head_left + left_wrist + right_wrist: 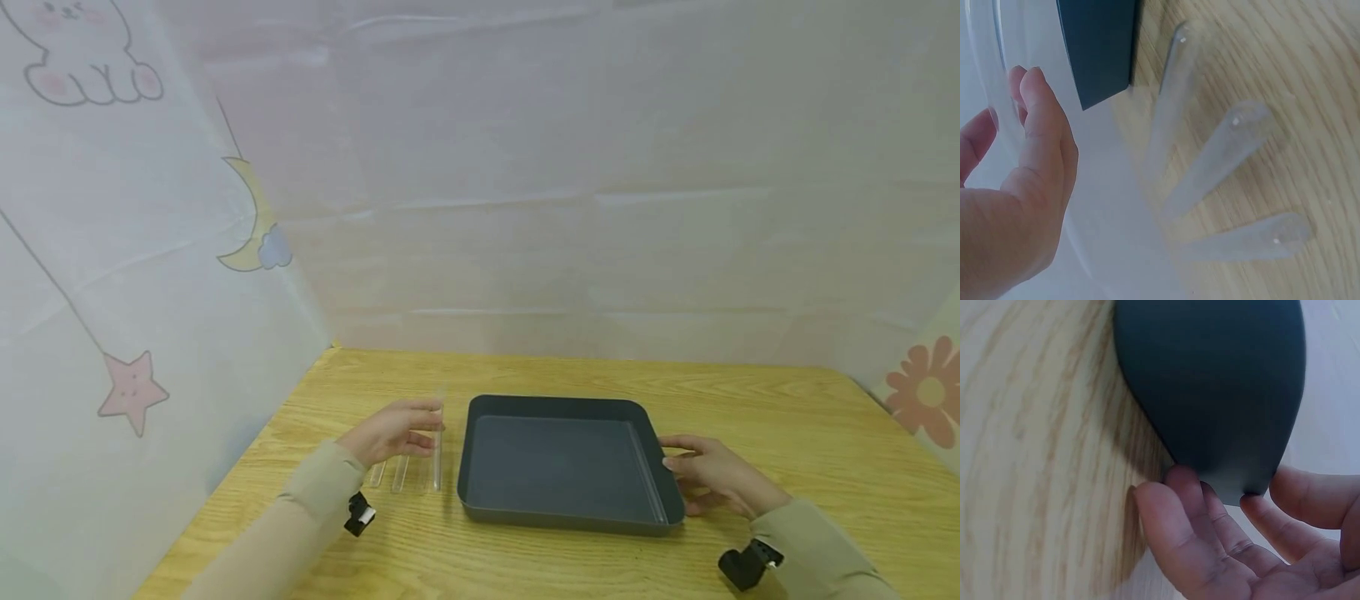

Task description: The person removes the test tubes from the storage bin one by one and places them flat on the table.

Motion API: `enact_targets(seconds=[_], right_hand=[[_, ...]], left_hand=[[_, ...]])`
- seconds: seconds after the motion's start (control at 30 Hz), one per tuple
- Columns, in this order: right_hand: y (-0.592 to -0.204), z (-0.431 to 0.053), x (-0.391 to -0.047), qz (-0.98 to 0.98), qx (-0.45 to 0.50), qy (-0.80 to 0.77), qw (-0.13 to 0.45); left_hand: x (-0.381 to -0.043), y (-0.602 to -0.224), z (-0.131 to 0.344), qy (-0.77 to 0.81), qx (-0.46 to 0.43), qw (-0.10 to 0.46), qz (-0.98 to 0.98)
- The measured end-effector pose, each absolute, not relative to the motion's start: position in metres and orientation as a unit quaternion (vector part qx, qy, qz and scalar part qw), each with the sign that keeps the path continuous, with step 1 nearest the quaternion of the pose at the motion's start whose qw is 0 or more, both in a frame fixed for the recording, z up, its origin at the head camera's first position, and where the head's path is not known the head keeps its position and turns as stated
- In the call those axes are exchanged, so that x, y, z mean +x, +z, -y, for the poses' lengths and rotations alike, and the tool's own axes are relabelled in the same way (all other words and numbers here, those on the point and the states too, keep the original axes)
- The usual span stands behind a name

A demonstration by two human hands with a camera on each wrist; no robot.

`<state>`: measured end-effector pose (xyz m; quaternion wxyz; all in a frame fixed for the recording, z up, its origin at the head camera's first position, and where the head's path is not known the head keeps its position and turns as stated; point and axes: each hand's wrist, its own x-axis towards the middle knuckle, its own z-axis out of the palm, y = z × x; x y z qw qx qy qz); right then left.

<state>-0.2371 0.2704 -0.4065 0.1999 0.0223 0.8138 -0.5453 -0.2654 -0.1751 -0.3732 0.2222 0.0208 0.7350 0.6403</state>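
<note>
My left hand (pixel 401 429) pinches a clear test tube (pixel 437 458) between thumb and fingers and holds it upright, left of the dark grey tray (pixel 555 521). In the left wrist view the held tube shows at the upper left, beyond the fingertips. Three more clear tubes (pixel 1219 156) with rounded ends lie side by side on the table beneath that hand. Another clear tube (pixel 647 471) lies inside the tray along its right wall. My right hand (pixel 712 475) grips the tray's right side, thumb at the rim and fingers against the outer wall.
The wood-grain table (pixel 810 417) carries the tray near its middle. Behind it hangs a pale printed sheet (pixel 562 250), which continues along the left side. A small black device sits on each wrist.
</note>
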Motion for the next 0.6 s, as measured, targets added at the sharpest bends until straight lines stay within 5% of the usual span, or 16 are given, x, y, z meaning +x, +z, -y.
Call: enact_targets(seconds=[0.6], right_hand=[[-0.407, -0.271, -0.237, -0.812, 0.026, -0.547, 0.201]], left_hand=[[-0.258, -0.377, 0.201, 0.62, 0.006, 0.205, -0.757]])
